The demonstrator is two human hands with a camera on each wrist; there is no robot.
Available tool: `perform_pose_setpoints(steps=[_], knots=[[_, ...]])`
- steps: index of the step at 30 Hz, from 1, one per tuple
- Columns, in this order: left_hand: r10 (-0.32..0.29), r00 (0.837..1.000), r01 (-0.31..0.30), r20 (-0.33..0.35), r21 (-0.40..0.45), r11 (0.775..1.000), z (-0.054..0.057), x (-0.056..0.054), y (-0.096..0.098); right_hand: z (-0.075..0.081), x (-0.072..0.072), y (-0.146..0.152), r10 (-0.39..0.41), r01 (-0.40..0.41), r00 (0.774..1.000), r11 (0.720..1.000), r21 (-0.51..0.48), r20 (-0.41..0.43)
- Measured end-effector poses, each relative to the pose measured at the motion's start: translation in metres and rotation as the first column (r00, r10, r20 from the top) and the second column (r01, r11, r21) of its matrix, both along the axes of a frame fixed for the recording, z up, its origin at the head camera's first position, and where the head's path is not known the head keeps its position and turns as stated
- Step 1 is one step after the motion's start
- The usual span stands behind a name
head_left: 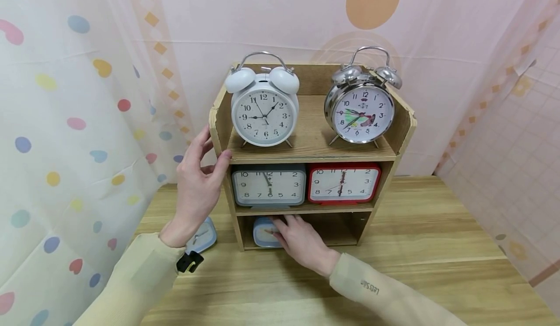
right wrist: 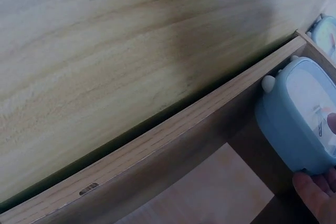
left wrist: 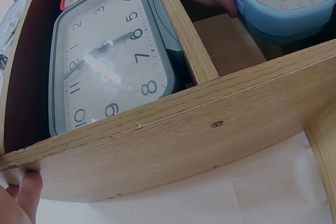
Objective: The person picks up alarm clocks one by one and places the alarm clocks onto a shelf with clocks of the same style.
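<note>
A light blue alarm clock (head_left: 263, 232) stands in the left part of the bottom compartment of a wooden shelf (head_left: 312, 161). My right hand (head_left: 304, 246) holds this clock at its right side, thumb over the face and fingers along the casing; the right wrist view shows its small white feet (right wrist: 268, 83). With my left hand (head_left: 199, 180) I grip the shelf's left side panel, thumb at the front edge, fingers against the outer face. Just above the blue clock, a grey clock (head_left: 269, 186) sits beside a red clock (head_left: 344, 183) in the middle compartment.
On the shelf's top stand a white twin-bell alarm clock (head_left: 264, 114) and a silver one (head_left: 363, 107). Another light blue clock (head_left: 204, 236) lies on the wooden table (head_left: 420, 267), left of the shelf and partly behind my left wrist. Patterned curtains (head_left: 280, 20) hang behind.
</note>
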State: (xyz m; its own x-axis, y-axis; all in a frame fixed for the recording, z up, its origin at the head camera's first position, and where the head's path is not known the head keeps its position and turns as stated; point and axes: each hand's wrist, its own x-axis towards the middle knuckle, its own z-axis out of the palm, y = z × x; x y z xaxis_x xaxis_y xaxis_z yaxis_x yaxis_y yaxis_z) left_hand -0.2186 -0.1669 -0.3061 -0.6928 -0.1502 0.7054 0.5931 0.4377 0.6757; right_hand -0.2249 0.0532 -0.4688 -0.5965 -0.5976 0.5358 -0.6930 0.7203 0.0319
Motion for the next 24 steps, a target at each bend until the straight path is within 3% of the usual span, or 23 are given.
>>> perform_pose_setpoints(steps=[24], knots=[[-0.005, 1.0, 0.005, 0.006, -0.006, 1.0, 0.0001, -0.0002, -0.0005, -0.0003, -0.0073, -0.0073, -0.022, 0.021, 0.999, 1.0, 0.008, 0.037]])
